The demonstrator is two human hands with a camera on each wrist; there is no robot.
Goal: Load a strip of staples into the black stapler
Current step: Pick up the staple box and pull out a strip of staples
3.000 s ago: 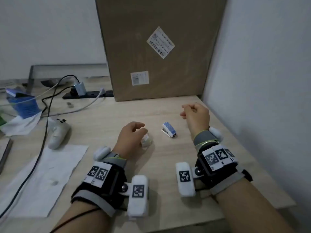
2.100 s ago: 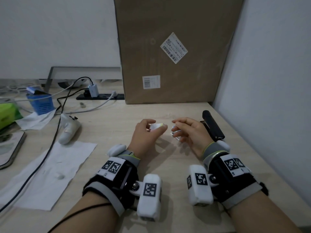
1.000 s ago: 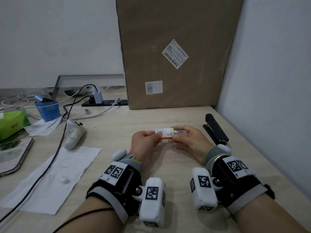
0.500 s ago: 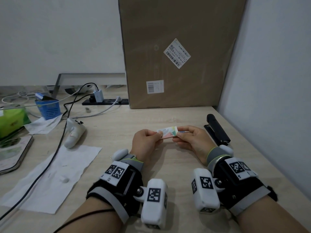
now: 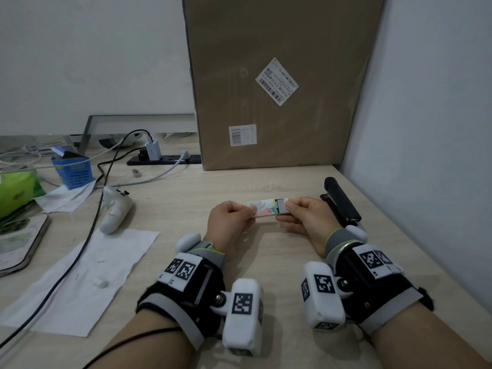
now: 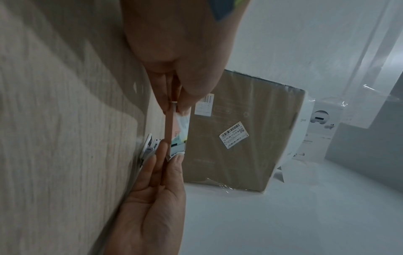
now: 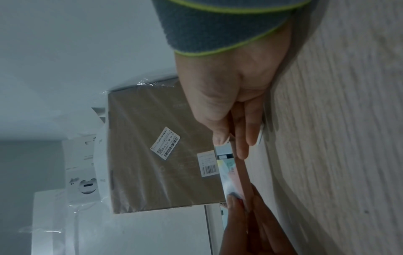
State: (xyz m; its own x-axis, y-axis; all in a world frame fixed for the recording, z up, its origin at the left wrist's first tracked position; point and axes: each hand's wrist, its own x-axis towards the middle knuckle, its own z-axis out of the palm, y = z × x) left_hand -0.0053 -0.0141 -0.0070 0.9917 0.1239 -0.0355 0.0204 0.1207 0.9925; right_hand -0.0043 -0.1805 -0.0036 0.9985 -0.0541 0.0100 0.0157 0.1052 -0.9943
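Observation:
Both hands hold a small pastel staple box (image 5: 262, 209) just above the desk. My left hand (image 5: 249, 211) pinches its left end. My right hand (image 5: 288, 209) pinches the inner tray (image 5: 280, 207), which sticks out a little on the right. In the left wrist view the staple box (image 6: 179, 131) is edge-on between the two hands, as is the staple box (image 7: 229, 170) in the right wrist view. The black stapler (image 5: 342, 202) lies closed on the desk just right of my right hand, untouched. No loose strip of staples shows.
A tall cardboard box (image 5: 279, 75) stands against the back wall, and a side wall (image 5: 426, 155) runs close on the right. To the left lie a white controller (image 5: 117, 211), a paper sheet (image 5: 87, 275), a black cable (image 5: 87, 230) and a blue box (image 5: 73, 171).
The hands came together and lifted the staple box off the desk. Over the last second my right hand has drawn the inner tray slightly out to the right.

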